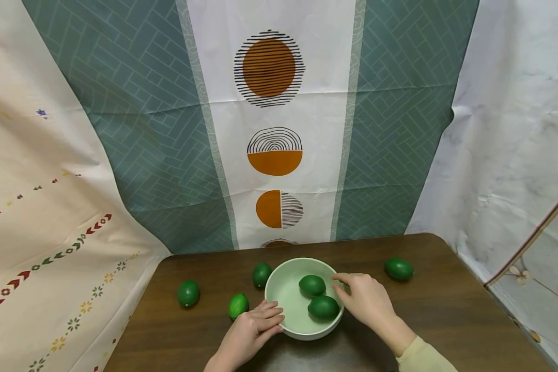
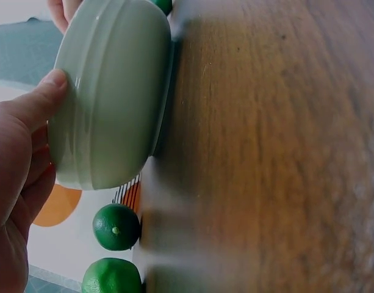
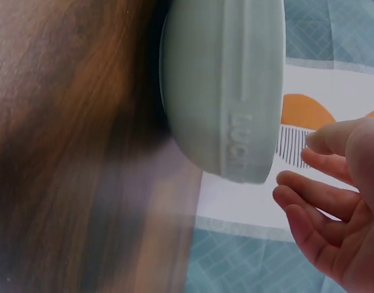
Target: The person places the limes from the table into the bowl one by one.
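A pale green bowl (image 1: pixel 285 289) stands on the table with two dark green limes, one lime (image 1: pixel 312 285) lying behind the other lime (image 1: pixel 323 308). My left hand (image 1: pixel 253 326) holds the bowl's left rim. In the left wrist view, its thumb (image 2: pixel 51 88) presses the outer wall while the other fingers reach over the rim, partly hidden. At the bowl's right edge is my right hand (image 1: pixel 365 299), fingers loosely bent. The right wrist view shows this hand (image 3: pixel 339 201) holding nothing, its fingertips apart from the bowl's wall (image 3: pixel 223 91).
Left of the bowl lie a dark lime (image 1: pixel 262 275), a brighter green lime (image 1: pixel 238 306) and another dark lime (image 1: pixel 188 293). One more lime (image 1: pixel 399 269) rests at the right rear of the brown wooden table (image 1: pixel 446 310). Patterned cloths (image 1: pixel 163 155) hang behind and beside it.
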`<state>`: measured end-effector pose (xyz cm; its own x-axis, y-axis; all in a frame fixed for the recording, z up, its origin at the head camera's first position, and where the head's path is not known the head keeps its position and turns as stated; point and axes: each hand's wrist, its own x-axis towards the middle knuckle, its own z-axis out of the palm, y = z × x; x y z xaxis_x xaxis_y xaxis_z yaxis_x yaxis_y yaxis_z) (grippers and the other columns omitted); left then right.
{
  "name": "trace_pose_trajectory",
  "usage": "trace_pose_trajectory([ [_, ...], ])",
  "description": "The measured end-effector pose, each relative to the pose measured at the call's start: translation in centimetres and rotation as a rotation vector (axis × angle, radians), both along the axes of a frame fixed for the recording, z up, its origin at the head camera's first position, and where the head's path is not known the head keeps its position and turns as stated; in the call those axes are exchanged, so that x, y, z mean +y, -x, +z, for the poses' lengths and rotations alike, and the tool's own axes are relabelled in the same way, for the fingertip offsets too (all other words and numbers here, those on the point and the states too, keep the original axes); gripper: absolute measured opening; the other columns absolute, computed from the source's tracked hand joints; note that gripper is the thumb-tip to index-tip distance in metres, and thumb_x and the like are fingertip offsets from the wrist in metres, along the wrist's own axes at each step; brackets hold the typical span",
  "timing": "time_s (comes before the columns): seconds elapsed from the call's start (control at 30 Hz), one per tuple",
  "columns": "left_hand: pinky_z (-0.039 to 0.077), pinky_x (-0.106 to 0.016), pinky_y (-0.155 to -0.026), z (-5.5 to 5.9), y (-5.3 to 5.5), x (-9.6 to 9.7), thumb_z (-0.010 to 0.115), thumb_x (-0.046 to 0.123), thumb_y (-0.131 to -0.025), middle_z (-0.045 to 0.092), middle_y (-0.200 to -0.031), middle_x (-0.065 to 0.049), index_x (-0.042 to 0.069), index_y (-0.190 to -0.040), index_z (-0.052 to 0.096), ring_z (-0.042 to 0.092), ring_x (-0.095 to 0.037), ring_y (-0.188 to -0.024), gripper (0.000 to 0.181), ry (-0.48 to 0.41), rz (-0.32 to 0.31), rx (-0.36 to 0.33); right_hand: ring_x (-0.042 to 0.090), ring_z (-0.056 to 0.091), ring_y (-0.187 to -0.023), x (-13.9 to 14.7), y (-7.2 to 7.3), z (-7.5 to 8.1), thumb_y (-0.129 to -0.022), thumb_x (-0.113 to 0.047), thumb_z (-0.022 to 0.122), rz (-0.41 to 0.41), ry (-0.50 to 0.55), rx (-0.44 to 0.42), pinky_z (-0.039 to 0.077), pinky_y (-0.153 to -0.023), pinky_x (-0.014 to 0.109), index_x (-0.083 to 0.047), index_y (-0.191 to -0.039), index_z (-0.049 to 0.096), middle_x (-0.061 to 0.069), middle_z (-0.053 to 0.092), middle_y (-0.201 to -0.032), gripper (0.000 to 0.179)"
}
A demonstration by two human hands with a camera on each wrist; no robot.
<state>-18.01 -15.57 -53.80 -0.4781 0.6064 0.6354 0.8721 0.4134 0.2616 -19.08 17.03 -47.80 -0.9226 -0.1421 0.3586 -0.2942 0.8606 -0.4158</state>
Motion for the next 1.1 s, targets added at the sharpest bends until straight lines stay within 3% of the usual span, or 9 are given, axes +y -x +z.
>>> trace_pose_trajectory([
  [0.23, 0.055, -0.049, -0.107, -0.1, 0.0, 0.1, 0.082, 0.02, -0.096, 0.078, -0.123, -0.008, 0.007, -0.12, 0.083, 0.073, -0.03, -0.12, 0.027, -0.001, 0.011, -0.03, 0.005, 0.044, -0.051, 0.9, 0.2, -0.3, -0.097, -0.023, 0.081, -0.009, 0.004, -0.01, 0.034, -0.042, 0.027, -0.02, -0.116, 0.084, -0.004, 0.081, -0.097, 0.02],
  [0.53, 0.056, -0.049, -0.107, 0.1, -0.1, 0.2, 0.082, 0.02, -0.096, 0.078, -0.122, -0.009, 0.006, -0.119, 0.083, 0.073, -0.03, -0.121, 0.027, 0.001, 0.012, -0.039, 0.009, 0.064, -0.064, 2.2, 0.7, -0.8, -0.097, -0.02, 0.079, -0.022, 0.023, 0.0, 0.047, -0.048, 0.029, -0.018, -0.114, 0.084, 0.0, 0.081, -0.103, 0.018],
  [0.77, 0.057, -0.051, -0.105, 0.0, -0.2, 0.1, 0.083, 0.019, -0.094, 0.078, -0.121, -0.01, 0.005, -0.119, 0.083, 0.073, -0.032, -0.12, 0.028, -0.005, 0.012, -0.034, 0.008, 0.06, -0.062, 3.5, 0.9, -1.3, -0.097, -0.018, 0.078, -0.046, 0.024, -0.023, 0.048, -0.051, 0.031, -0.016, -0.116, 0.083, 0.003, 0.081, -0.105, 0.019],
  [1.0, 0.056, -0.053, -0.104, 0.1, -0.2, 0.1, 0.083, 0.019, -0.095, 0.079, -0.119, -0.009, 0.005, -0.118, 0.083, 0.073, -0.032, -0.12, 0.026, -0.023, 0.003, -0.069, 0.007, 0.051, -0.055, 4.5, 0.9, -1.8, -0.099, -0.018, 0.077, -0.054, 0.022, -0.06, 0.042, -0.046, 0.03, -0.015, -0.117, 0.083, 0.003, 0.081, -0.102, 0.019],
  [1.1, 0.056, -0.053, -0.104, 0.2, -0.1, 0.2, 0.083, 0.019, -0.095, 0.08, -0.118, -0.008, 0.006, -0.116, 0.084, 0.073, -0.031, -0.119, 0.025, -0.03, 0.003, -0.084, 0.008, 0.059, -0.06, 5.0, 0.9, -2.0, -0.099, -0.018, 0.078, -0.053, 0.019, -0.066, 0.047, -0.049, 0.031, -0.015, -0.117, 0.083, 0.002, 0.081, -0.102, 0.019],
])
